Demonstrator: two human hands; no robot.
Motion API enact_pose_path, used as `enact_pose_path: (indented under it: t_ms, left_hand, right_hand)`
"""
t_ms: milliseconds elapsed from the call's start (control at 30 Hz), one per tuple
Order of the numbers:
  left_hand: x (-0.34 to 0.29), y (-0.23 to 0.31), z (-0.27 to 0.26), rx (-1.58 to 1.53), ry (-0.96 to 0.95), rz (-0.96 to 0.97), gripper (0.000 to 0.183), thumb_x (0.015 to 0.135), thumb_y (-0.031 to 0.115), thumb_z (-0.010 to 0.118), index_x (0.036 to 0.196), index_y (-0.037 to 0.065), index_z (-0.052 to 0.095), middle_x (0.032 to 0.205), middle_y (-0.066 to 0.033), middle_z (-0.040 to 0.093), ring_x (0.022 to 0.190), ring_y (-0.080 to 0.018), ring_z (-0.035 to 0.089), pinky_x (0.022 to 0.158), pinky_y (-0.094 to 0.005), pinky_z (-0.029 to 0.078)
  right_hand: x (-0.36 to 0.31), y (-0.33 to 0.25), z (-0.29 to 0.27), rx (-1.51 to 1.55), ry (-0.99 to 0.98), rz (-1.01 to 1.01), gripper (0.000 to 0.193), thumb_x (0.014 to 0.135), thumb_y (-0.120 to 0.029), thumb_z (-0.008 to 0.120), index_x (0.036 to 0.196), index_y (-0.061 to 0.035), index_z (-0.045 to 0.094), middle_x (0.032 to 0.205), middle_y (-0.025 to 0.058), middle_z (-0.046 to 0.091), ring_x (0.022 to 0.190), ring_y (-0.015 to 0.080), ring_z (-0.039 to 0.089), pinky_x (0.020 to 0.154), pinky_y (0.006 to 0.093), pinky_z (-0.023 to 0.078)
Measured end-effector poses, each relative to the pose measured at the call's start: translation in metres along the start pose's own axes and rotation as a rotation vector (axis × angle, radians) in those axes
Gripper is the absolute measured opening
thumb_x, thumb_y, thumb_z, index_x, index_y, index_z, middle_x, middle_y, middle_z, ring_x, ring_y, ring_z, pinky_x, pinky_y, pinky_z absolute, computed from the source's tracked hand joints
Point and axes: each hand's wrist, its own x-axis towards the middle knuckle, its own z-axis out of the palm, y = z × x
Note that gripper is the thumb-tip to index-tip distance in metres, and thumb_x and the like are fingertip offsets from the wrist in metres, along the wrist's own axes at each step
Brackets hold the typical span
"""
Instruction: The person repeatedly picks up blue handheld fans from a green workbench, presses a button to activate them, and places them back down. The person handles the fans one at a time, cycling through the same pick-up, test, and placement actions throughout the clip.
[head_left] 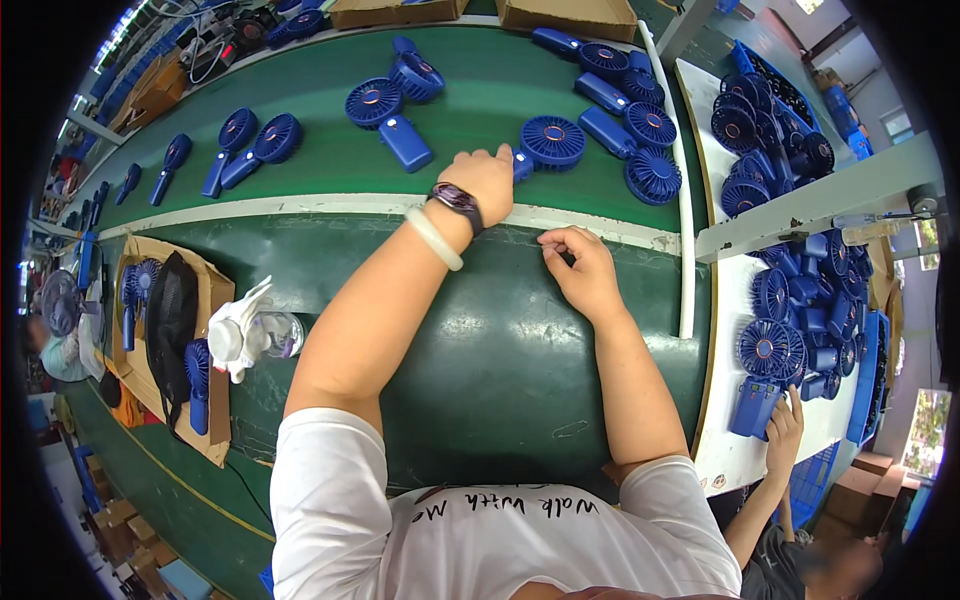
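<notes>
My left hand (478, 187), with a dark watch and a pale bangle at its wrist, reaches onto the green conveyor belt. It is closed round the handle of a blue handheld fan (552, 142), whose round head points right. My right hand (582, 270) rests near the belt's white edge over the dark green table (480, 370). Its fingers are loosely bent, the thumb stands apart from them, and nothing shows between them. Two more blue fans (404, 142) lie on the belt beyond my left hand. Several others (652, 176) are grouped at the belt's right end.
More fans (238, 150) lie along the belt to the left. A cardboard box (215, 290) with fans and a black bag stands left, beside a clear jar (280, 334) and white gloves. At right, a white table (715, 440) bears piled fans; another person's hand (785, 430) touches one.
</notes>
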Motion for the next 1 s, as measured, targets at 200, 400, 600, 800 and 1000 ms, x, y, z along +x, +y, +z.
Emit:
enact_pose_path:
  t_ms: [200, 400, 600, 800, 1000]
  left_hand:
    - [-0.105, 0.004, 0.003, -2.322, -0.437, -0.096, 0.044, 0.098, 0.027, 0.039, 0.135, 0.003, 0.034, 0.119, -0.0158, 0.055, 0.090, -0.0205, 0.061, 0.065, -0.0316, 0.055]
    - [-0.171, 0.019, 0.031, -2.632, -0.497, 0.004, 0.052, 0.096, 0.025, 0.044, 0.140, 0.003, 0.027, 0.132, -0.0205, 0.044, 0.109, -0.0278, 0.055, 0.083, -0.0414, 0.052]
    - [-0.174, 0.020, 0.040, -2.574, -0.476, 0.099, 0.053, 0.095, 0.024, 0.045, 0.139, -0.001, 0.027, 0.133, -0.0221, 0.043, 0.111, -0.0288, 0.054, 0.092, -0.0419, 0.047]
    - [-0.177, 0.019, 0.038, -2.574, -0.449, 0.061, 0.055, 0.093, 0.027, 0.051, 0.133, -0.006, 0.034, 0.128, -0.0221, 0.046, 0.107, -0.0305, 0.055, 0.088, -0.0427, 0.049]
    - [-0.180, 0.020, 0.037, -2.436, -0.288, 0.024, 0.062, 0.085, 0.020, 0.063, 0.135, -0.001, 0.032, 0.123, -0.0177, 0.049, 0.104, -0.0264, 0.056, 0.087, -0.0391, 0.049]
  right_hand:
    - [-0.002, 0.002, -0.002, 0.012, 0.003, 0.003, 0.013, 0.077, -0.004, 0.063, 0.090, -0.0069, 0.065, 0.080, 0.0063, 0.063, 0.077, 0.0211, 0.059, 0.070, 0.0319, 0.047]
    - [-0.002, -0.001, 0.002, -0.111, 0.045, -0.060, 0.014, 0.074, -0.004, 0.065, 0.087, -0.0055, 0.064, 0.078, 0.0075, 0.061, 0.075, 0.0237, 0.059, 0.071, 0.0342, 0.046]
    - [0.000, 0.004, 0.006, -0.152, 0.087, -0.085, 0.015, 0.070, -0.004, 0.064, 0.084, -0.0029, 0.061, 0.073, 0.0090, 0.057, 0.073, 0.0270, 0.056, 0.068, 0.0363, 0.044]
    - [0.001, 0.000, 0.009, -0.209, 0.097, -0.111, 0.015, 0.070, -0.003, 0.063, 0.085, -0.0024, 0.061, 0.073, 0.0099, 0.057, 0.073, 0.0280, 0.056, 0.067, 0.0372, 0.045]
    - [0.001, -0.002, 0.011, -0.178, 0.106, -0.048, 0.013, 0.072, -0.003, 0.063, 0.086, -0.0045, 0.064, 0.077, 0.0079, 0.061, 0.073, 0.0232, 0.059, 0.066, 0.0334, 0.047]
